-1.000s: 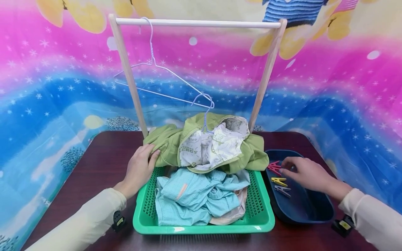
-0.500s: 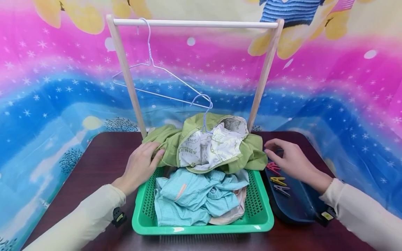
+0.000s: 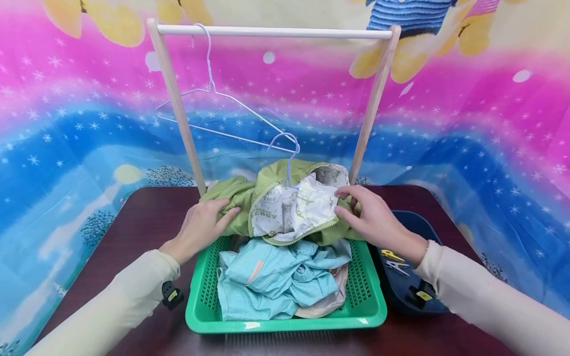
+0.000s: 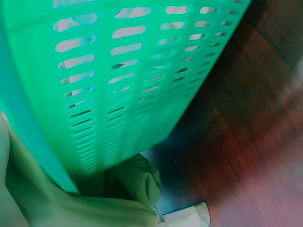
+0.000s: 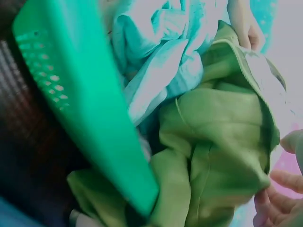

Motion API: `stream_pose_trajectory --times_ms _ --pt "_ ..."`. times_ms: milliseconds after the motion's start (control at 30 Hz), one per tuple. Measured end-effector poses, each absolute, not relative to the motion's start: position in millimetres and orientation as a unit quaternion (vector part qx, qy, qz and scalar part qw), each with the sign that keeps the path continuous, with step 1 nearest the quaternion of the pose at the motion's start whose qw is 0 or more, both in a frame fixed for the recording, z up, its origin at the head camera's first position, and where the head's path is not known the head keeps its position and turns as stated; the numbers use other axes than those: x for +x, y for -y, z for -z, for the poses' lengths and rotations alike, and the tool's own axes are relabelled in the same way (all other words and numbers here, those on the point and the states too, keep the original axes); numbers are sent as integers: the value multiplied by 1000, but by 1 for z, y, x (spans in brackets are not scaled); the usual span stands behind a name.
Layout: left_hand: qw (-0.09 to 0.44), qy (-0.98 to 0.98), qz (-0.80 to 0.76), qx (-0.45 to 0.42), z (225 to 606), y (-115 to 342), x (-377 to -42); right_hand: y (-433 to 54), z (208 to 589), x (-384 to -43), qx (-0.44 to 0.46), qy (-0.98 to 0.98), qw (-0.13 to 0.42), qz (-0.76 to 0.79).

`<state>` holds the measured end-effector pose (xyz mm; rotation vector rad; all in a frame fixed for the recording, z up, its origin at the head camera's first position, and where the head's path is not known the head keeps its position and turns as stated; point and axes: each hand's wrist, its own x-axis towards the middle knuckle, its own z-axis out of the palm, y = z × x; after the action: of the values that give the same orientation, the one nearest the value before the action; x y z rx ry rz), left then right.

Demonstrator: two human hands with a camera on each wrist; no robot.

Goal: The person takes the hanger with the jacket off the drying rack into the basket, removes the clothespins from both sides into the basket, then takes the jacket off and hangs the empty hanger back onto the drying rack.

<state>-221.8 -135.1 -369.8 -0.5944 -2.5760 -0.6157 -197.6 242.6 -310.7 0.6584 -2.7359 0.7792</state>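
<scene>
A green jacket (image 3: 238,195) with a white printed lining and a zip lies across the back of a green basket (image 3: 285,326). The hook of a purple wire hanger (image 3: 289,163) stands up from its neck. My left hand (image 3: 200,227) rests on the jacket's left sleeve, fingers loosely bent, thumb apart. My right hand (image 3: 376,217) is at the jacket's right side, fingertips touching the edge beside the lining, thumb and fingers apart. In the right wrist view, the right fingers (image 5: 279,189) meet the jacket's edge. The left wrist view shows mostly the basket wall (image 4: 104,109).
Light blue clothing (image 3: 276,282) and a pale pink piece (image 3: 322,309) lie in the basket. A second wire hanger (image 3: 213,89) hangs from a wooden rack (image 3: 276,31). Right of the basket, a dark tray (image 3: 425,304) holds a yellow clothespin (image 3: 392,255) and a grey clothespin (image 3: 398,267).
My right hand has moved left from over the tray to the jacket's right edge. My left hand has slid slightly right along the sleeve. The jacket and basket stay in place.
</scene>
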Motion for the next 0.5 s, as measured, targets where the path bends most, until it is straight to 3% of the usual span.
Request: stream_pose_trajectory --times_ms 500 --pt "295 899 246 -209 357 133 -224 -201 298 -206 158 958 157 -183"
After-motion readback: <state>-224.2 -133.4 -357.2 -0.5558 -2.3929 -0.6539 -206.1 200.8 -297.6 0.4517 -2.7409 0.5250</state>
